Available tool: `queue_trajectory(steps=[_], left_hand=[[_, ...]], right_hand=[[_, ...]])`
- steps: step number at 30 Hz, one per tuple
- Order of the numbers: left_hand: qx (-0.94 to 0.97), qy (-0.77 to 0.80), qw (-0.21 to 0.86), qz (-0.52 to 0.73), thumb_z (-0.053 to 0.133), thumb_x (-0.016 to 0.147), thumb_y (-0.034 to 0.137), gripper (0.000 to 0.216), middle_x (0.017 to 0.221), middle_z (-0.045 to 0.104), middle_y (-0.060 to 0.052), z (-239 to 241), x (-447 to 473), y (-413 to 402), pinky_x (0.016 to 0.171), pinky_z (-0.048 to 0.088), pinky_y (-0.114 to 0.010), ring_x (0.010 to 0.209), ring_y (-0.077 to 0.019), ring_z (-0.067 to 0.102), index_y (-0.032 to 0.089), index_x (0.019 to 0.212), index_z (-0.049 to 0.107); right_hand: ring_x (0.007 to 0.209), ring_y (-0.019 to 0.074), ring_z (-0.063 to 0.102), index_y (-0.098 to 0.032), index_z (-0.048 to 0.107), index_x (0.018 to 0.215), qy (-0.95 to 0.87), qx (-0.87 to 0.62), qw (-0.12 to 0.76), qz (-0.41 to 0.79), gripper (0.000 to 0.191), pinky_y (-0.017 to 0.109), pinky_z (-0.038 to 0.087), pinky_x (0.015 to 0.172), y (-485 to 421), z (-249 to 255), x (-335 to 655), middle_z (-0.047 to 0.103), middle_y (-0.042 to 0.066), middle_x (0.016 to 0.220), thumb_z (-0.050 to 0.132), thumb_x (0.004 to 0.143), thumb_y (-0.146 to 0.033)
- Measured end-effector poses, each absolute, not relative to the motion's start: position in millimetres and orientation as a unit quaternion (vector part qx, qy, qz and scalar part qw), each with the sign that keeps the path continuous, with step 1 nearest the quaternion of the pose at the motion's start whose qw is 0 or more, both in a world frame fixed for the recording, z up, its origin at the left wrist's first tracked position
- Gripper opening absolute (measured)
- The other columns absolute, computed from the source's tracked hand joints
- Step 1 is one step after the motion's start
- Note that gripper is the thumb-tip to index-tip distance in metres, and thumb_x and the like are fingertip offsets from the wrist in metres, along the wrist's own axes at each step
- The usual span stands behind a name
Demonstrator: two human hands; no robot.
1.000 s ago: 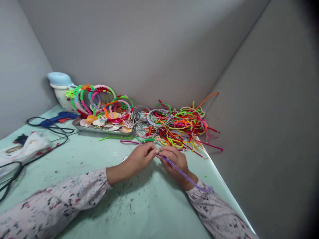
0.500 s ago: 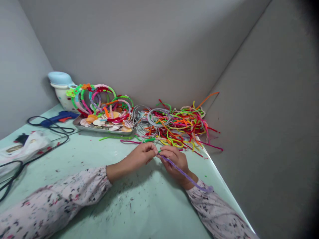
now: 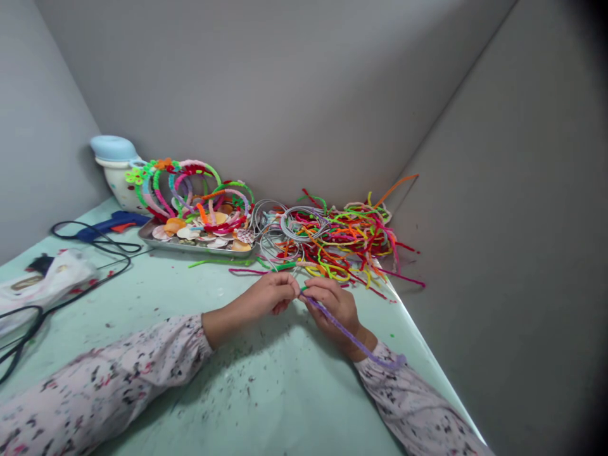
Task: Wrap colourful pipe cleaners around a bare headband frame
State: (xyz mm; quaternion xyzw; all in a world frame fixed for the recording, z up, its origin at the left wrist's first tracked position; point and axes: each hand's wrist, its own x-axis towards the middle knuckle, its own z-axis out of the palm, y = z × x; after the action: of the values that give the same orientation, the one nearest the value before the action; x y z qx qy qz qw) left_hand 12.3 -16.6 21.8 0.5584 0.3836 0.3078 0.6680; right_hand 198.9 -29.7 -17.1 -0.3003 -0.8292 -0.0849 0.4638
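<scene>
My left hand and my right hand meet fingertip to fingertip above the table, both pinched closed. Between them runs a purple pipe cleaner, its free end trailing across my right hand to the wrist and sleeve. A short green fuzzy bit shows at the right fingertips, where the purple begins. Just beyond the fingers is a band wrapped in green and pale pink fuzz; whether it joins the piece in my hands I cannot tell. My fingers hide the exact pinch points.
A heap of colourful pipe cleaners lies behind my hands, with bare wire rings on it. Left of it, a metal tray holds shells and fuzzy hoops. Farther left are a blue glue gun, black cord and lidded bottle.
Almost nothing differs. My left fingers shift very slightly at the pinch, while my right hand and the purple pipe cleaner stay in place.
</scene>
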Motion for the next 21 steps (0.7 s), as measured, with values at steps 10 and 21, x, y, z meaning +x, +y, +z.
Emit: queue_trajectory(steps=[10, 21], left_hand=[[0.573, 0.378, 0.66, 0.306, 0.053, 0.071, 0.021, 0.006, 0.052, 0.038, 0.007, 19.6, 11.2, -16.1, 0.043, 0.022, -0.02, 0.046, -0.0066, 0.033, 0.016, 0.072, 0.054], [0.625, 0.409, 0.587, 0.311, 0.054, 0.071, 0.027, 0.011, 0.049, 0.041, 0.008, 19.3, 13.4, -12.9, 0.043, 0.022, -0.019, 0.044, -0.0064, 0.033, 0.016, 0.073, 0.055]], right_hand=[[0.089, 0.0168, 0.065, -0.022, 0.06, 0.103, -0.835, -0.294, 0.456, -0.093, 0.019, 0.029, 0.056, 0.077, -28.7, -17.9, 199.3, 0.066, 0.007, 0.099, 0.062, 0.084, -0.016], [0.091, 0.0165, 0.064, -0.022, 0.059, 0.103, -0.833, -0.302, 0.455, -0.092, 0.021, 0.029, 0.055, 0.079, -28.8, -18.9, 199.2, 0.066, 0.007, 0.1, 0.063, 0.084, -0.015]])
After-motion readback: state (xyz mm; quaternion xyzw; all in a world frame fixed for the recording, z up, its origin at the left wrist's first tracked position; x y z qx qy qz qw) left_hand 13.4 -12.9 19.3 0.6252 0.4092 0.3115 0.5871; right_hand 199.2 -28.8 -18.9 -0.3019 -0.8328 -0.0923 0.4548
